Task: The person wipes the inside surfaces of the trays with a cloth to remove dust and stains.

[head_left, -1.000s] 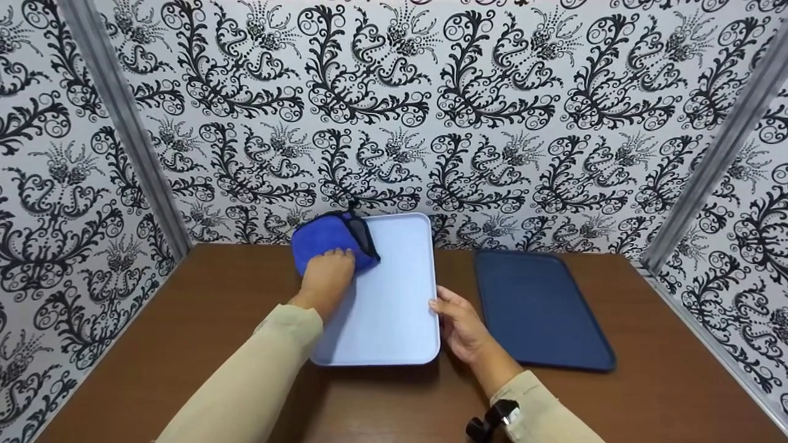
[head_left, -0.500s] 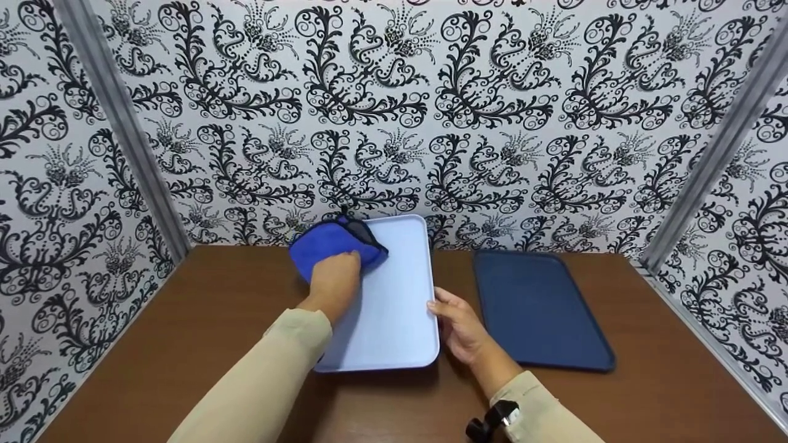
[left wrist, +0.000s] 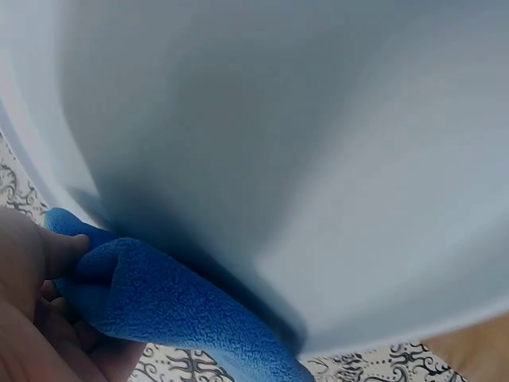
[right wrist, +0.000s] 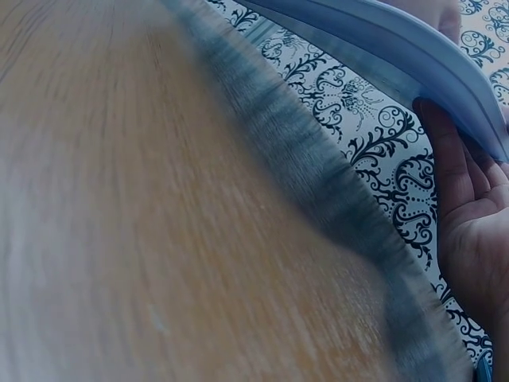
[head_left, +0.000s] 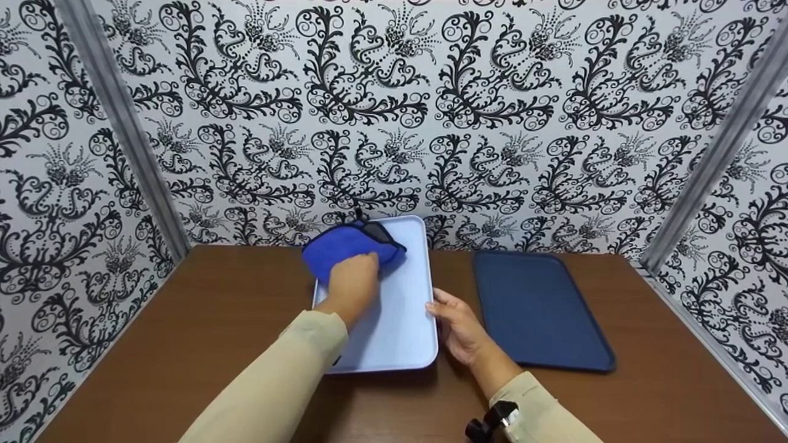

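Observation:
A pale blue tray (head_left: 400,332) is held tilted up off the table, its far end toward the back wall. My right hand (head_left: 458,326) grips its right rim, thumb on top and fingers underneath; the right wrist view shows the fingers below the tray (right wrist: 382,40). In my left hand (head_left: 354,283) is a blue cloth with dark edging (head_left: 341,246), lying against the upper left of the tray's inner face. The left wrist view has the thumb and fingers pinching the fuzzy blue cloth (left wrist: 183,302) along the tray's rim.
A dark navy tray (head_left: 542,307) lies on the brown wooden table (head_left: 215,320) to the right. Patterned wall panels (head_left: 394,123) enclose the back and both sides. A small black device (head_left: 492,421) is strapped at the right wrist.
The left hand has slid the cloth to the right across the upper part of the tray. The tray's lower left corner has shifted slightly right; the right hand keeps its grip.

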{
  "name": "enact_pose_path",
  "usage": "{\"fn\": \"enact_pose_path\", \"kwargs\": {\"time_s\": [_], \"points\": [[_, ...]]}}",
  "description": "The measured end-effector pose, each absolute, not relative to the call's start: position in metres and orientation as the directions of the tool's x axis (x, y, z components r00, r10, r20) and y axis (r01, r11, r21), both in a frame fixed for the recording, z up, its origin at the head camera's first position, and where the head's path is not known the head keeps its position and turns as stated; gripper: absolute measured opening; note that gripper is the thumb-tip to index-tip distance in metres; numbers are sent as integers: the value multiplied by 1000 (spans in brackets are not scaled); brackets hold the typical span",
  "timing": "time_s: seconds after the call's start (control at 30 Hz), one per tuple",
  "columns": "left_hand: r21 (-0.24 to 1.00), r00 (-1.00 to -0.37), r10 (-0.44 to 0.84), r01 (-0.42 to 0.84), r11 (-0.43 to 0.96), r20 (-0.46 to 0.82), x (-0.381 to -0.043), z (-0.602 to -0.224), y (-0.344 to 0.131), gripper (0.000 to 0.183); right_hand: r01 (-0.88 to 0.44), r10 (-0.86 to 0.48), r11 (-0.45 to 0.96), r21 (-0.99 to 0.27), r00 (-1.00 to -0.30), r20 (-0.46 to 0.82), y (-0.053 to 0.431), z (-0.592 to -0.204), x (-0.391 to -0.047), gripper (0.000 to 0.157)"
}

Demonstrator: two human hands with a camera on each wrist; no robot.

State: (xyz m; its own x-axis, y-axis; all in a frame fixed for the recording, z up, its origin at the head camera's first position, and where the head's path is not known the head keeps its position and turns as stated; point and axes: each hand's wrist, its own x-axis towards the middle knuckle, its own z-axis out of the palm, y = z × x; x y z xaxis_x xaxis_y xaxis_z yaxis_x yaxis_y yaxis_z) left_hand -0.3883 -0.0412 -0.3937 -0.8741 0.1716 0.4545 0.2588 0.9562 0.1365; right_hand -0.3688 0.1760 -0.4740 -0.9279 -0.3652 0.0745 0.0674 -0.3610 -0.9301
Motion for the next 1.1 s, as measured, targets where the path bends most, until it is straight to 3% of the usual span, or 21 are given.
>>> {"fn": "enact_pose_path", "kwargs": {"time_s": [0.47, 0.67, 0.8, 1.0, 1.1], "points": [[143, -867, 234, 325, 935, 441, -380, -383, -10, 9, 69, -382, -343, -937, -922, 71, 174, -472, -370, 57], [102, -829, 280, 372, 923, 485, -376, -384, -2, 8, 70, -398, -335, -940, -915, 73, 173, -471, -368, 59], [47, -805, 335, 408, 912, 490, -375, -385, 1, 9, 65, -398, -338, -939, -914, 80, 173, -472, -367, 59], [-106, -765, 510, 513, 852, 393, -379, -387, -6, 32, 56, -383, -342, -938, -920, 85, 174, -473, -367, 57], [-190, -748, 558, 527, 829, 360, -382, -386, -12, 35, 53, -375, -348, -936, -923, 87, 174, -474, -367, 57]]}}
